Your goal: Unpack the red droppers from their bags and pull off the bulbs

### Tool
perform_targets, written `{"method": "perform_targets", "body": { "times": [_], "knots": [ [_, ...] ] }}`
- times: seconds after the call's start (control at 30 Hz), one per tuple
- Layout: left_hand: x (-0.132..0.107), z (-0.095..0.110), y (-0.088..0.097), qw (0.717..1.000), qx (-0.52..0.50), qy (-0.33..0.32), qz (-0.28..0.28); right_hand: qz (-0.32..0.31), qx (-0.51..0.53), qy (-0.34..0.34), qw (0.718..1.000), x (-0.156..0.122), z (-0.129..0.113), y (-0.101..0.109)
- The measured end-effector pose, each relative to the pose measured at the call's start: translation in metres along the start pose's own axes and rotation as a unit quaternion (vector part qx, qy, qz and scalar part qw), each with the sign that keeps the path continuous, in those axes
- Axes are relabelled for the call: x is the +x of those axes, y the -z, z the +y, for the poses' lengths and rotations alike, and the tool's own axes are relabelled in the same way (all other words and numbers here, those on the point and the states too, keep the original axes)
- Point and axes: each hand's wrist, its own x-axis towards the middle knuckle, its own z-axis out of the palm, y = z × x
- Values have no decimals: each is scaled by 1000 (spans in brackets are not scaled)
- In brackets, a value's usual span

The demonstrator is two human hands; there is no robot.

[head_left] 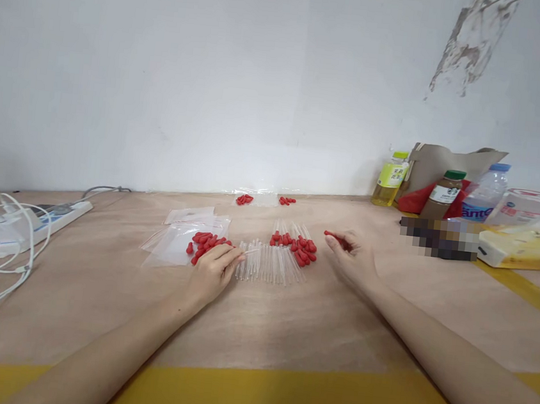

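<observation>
My left hand is closed in a pinch on a thin clear dropper tube, at the left end of a row of loose clear tubes. Just behind its fingers lies a pile of red rubber bulbs, partly on clear plastic bags. My right hand is closed on a red rubber bulb, held off to the right of the row. Between the hands, droppers with red bulbs on their ends lie in a cluster beside the bare tubes.
Against the wall lie two bags with red bulbs. A power strip and white cables are on the left. Drink bottles, a grey bag and a yellow tissue pack stand at right. Yellow tape lines the front edge.
</observation>
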Motion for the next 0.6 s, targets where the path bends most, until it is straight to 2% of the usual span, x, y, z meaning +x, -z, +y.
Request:
{"method": "perform_targets", "body": {
  "times": [0.13, 0.23, 0.3, 0.4, 0.47, 0.6],
  "knots": [
    [13, 11, -7, 998, 31, 37, -47, -60, -50, -74, 994, 4, 10, -7],
    [22, 15, -16, 996, 48, 12, -69, -96, -39, -120, 987, 4, 13, -11],
    [26, 16, -22, 996, 46, -4, -79, -85, -15, -131, 988, 3, 12, -12],
    [29, 18, -28, 994, 42, -13, -96, -63, 26, -97, 993, 2, 8, -12],
    [30, 19, -30, 993, 45, -17, -108, -80, 39, -71, 993, 1, 4, -11],
    [31, 23, -31, 990, 23, -23, -138, -105, -30, -17, 994, 1, -3, -13]
  ]
}}
